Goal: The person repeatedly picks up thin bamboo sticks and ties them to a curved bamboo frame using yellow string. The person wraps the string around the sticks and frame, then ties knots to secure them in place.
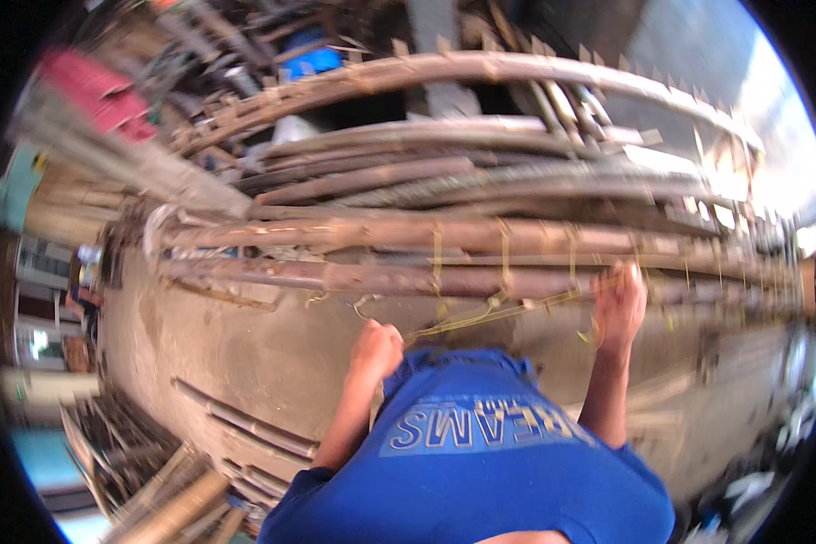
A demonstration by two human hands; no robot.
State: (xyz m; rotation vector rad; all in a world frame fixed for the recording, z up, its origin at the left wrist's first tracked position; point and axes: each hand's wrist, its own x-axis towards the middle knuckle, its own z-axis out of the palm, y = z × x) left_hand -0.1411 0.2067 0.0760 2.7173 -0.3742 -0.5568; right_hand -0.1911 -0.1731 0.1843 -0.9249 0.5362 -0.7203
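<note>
Left hand [375, 349] is a closed fist, fingers curled together on one end of a thin yellowish strip of split cane [480, 315]. The strip runs taut from those fingers up and to the right, toward the right hand [620, 304].

Right hand is up against the lower pole of a long stack of brown bamboo-like poles [408, 234] — fingers wrapped over the pole's edge, knuckles toward the camera. The strip reaches the right fingers, but motion blur hides whether they clamp the strip itself or just the pole; can't tell.

Just above and between the 2 sets of fingers, several thin yellowish ties [438, 263] loop vertically around the lower poles. A small bent metal hook [364, 304] hangs just above the left fingers.

Below the left fist — grey concrete floor [236, 354], with more loose dark poles [245, 426] lying well below and left of it. Blue printed shirt [480, 462] fills the bottom of the view.
</note>
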